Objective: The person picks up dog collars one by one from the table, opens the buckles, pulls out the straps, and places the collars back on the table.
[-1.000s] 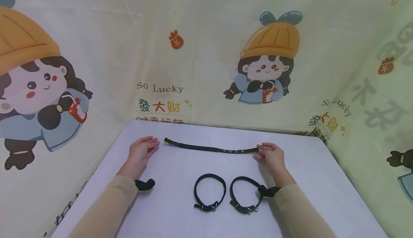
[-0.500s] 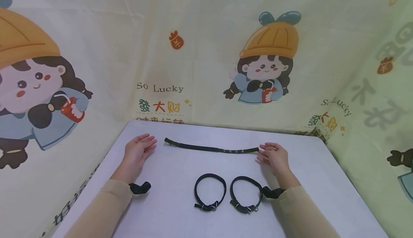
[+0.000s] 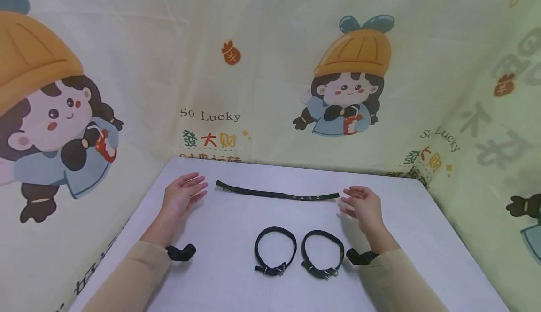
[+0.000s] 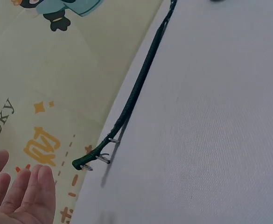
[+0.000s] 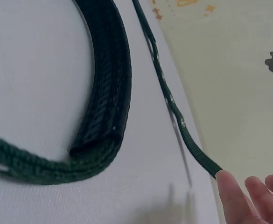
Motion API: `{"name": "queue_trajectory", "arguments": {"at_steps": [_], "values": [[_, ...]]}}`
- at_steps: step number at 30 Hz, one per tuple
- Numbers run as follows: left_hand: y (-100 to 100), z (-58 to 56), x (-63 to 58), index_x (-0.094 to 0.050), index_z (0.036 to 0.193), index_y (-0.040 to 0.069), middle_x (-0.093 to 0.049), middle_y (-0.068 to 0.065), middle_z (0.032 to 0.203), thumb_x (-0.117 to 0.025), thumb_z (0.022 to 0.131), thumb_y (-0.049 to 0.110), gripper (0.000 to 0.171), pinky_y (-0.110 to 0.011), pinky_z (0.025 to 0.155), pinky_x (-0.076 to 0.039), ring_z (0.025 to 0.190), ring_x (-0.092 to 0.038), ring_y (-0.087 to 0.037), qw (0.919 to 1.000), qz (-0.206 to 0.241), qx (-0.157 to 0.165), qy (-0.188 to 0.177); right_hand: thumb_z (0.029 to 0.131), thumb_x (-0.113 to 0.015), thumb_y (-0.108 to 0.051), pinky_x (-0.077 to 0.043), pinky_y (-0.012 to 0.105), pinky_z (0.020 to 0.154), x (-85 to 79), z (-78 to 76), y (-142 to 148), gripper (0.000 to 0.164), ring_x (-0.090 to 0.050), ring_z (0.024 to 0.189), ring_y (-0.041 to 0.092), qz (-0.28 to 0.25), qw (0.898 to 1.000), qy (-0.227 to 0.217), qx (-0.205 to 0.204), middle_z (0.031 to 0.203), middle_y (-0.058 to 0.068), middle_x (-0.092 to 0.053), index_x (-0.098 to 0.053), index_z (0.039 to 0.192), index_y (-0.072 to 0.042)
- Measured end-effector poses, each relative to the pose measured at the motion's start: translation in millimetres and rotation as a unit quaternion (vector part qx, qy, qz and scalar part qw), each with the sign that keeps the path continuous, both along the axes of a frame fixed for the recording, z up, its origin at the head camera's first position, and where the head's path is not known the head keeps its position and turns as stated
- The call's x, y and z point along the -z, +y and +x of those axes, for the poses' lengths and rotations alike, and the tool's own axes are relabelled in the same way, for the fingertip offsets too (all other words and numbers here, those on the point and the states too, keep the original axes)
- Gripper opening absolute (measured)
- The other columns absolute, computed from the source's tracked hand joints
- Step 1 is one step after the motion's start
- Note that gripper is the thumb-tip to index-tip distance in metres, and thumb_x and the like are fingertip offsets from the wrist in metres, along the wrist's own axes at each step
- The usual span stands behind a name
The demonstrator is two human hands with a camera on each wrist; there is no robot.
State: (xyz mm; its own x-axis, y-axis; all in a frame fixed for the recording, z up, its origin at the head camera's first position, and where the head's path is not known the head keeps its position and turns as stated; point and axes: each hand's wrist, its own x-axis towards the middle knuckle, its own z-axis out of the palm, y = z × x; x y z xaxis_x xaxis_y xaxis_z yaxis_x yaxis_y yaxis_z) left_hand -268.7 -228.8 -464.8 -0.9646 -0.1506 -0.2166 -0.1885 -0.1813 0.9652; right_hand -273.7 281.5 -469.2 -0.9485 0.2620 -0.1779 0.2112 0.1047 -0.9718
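Left hand (image 3: 179, 199) and right hand (image 3: 367, 211) hang loose, gripping nothing, by opposite ends of the dark strap (image 3: 264, 193), out on the tabletop (image 3: 220, 274) beyond two buckled loops (image 3: 276, 229). I'd clear both outward, so nothing drags it askew.

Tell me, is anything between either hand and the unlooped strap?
Nothing visible. The strap has the left fingers by its buckle end and the right fingers by its holed end; the two loops lie lower in the head view, outside both gaps.
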Motion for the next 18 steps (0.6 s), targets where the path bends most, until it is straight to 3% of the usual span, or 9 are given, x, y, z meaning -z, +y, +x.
{"name": "queue_trajectory", "arguments": {"at_steps": [8,14,18], "values": [[10.9,10.5,-7.4,-0.044,0.161,0.009,-0.05,-0.021,0.165,-0.064,0.108,0.01,0.056,-0.027,0.099,-0.06,0.13,-0.071,-0.016,0.9965,-0.064,0.031,0.044,0.107,-0.061,-0.004,-0.067,0.035,0.082,-14.5,13.3,-11.1,0.041,-0.077,0.113,0.021,0.039,0.998,0.036,-0.023,0.153,0.025,-0.06,-0.052,0.147,-0.001],[18.8,15.9,-5.3,-0.05,0.156,0.009,-0.056,-0.019,0.16,-0.069,0.106,0.013,0.054,-0.022,0.094,-0.061,0.121,-0.074,-0.009,0.9911,-0.108,0.05,0.061,0.107,-0.062,-0.003,-0.066,0.036,0.086,-21.9,24.7,-21.1,0.039,-0.07,0.129,0.037,0.064,0.994,0.061,-0.056,0.153,0.023,-0.06,-0.054,0.145,-0.003],[25.9,19.8,-6.5,-0.054,0.153,0.01,-0.059,-0.017,0.157,-0.071,0.104,0.012,0.051,-0.02,0.093,-0.061,0.127,-0.072,-0.018,0.9858,-0.14,0.06,0.071,0.107,-0.06,-0.002,-0.066,0.038,0.088,-25.7,32.6,-26.9,0.037,-0.065,0.136,0.042,0.073,0.991,0.078,-0.081,0.152,0.023,-0.06,-0.055,0.144,-0.003]]}}
